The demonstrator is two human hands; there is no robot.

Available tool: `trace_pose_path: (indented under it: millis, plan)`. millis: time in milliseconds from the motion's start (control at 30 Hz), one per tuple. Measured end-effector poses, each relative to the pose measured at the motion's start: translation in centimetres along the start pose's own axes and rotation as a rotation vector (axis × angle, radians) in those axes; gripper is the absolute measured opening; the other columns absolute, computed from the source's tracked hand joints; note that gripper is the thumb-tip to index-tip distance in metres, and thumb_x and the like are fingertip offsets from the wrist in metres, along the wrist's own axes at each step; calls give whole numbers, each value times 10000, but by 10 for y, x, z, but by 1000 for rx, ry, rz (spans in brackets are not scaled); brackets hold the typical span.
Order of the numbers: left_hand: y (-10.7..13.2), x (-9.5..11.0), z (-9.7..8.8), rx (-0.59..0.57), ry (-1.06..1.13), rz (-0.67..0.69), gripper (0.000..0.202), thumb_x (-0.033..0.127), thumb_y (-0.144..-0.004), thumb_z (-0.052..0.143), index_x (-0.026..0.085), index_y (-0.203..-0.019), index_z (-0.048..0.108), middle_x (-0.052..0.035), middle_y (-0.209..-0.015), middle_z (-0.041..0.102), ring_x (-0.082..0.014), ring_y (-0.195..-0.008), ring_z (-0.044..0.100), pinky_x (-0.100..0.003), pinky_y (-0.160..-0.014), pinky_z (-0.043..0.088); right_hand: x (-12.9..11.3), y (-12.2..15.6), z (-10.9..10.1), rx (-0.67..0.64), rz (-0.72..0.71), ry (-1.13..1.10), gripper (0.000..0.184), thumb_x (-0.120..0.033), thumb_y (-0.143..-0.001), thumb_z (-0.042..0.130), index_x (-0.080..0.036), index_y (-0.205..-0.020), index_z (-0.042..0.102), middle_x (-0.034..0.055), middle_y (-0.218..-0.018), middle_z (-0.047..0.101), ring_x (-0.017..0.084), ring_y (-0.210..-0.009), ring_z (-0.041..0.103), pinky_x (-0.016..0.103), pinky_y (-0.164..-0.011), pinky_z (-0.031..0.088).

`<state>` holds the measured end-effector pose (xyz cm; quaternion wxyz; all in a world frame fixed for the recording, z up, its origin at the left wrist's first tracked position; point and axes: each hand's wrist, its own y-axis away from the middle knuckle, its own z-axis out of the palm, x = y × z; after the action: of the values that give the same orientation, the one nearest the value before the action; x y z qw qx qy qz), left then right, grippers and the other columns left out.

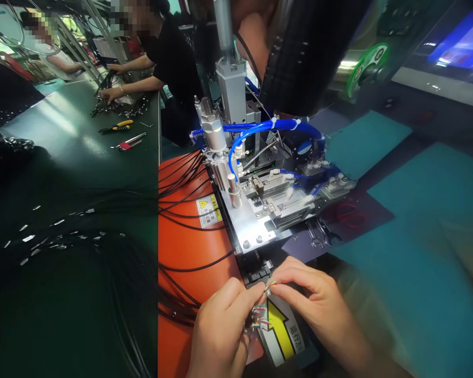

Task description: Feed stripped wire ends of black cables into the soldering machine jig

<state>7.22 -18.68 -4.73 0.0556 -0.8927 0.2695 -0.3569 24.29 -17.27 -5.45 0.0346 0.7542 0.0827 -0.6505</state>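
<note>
My left hand [220, 331] and my right hand [315, 304] meet at the bottom centre, just in front of a small pneumatic machine [256, 189]. Both hands are closed in a pinch on the stripped end of a black cable, whose thin coloured wires [262, 310] fan out between my fingertips. The wires hang above a white label with a yellow arrow [279, 333]. Further black cables [181, 210] trail left from the machine across the orange base [185, 247].
Blue air hoses [260, 128] loop over the machine. A pile of black cables with metal ends [59, 236] lies on the green bench at left. Pliers [116, 127] and a red tool [128, 143] lie further back, where another person's hands [110, 93] handle cables.
</note>
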Motion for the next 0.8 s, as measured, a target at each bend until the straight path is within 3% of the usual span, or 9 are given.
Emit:
trace_pose_path:
  millis: [267,533,600,733,800]
  plan:
    - [-2,3,1,19,33,-27,237,114,-855,444,183,-1033,585,-11,-651,473,-126,-554,475,-215,-474,341,1,-3,-1,-36,16,-21,142,-135,-796,561,-172,-681,634,7,-697,613,148,-704,543,247,-647,414]
    - [-1,5,4,38,48,-81,215,144,-865,441,189,-1023,580,-9,-661,482,-126,-559,486,-215,-473,350,-3,-8,-3,-125,283,-89,108,-186,-745,558,-164,-660,621,9,-668,601,163,-666,547,261,-621,415]
    - [-1,6,6,76,57,-93,211,138,-861,449,182,-1021,579,-7,-661,477,-123,-560,488,-211,-474,356,-3,-6,-2,-123,197,-2,144,-177,-766,542,-167,-645,621,12,-656,607,168,-662,543,278,-624,402]
    - [-3,9,10,112,129,-195,178,137,-862,456,186,-957,598,0,-666,495,-114,-576,511,-198,-502,392,-3,4,6,26,-235,374,203,-117,-821,486,-169,-659,596,12,-645,590,168,-653,495,324,-641,321]
    - [-6,10,10,111,177,-277,160,152,-865,461,188,-918,608,1,-680,519,-114,-603,531,-192,-531,415,-3,8,9,60,-345,501,201,-93,-826,468,-163,-671,575,18,-653,574,169,-646,470,335,-637,294]
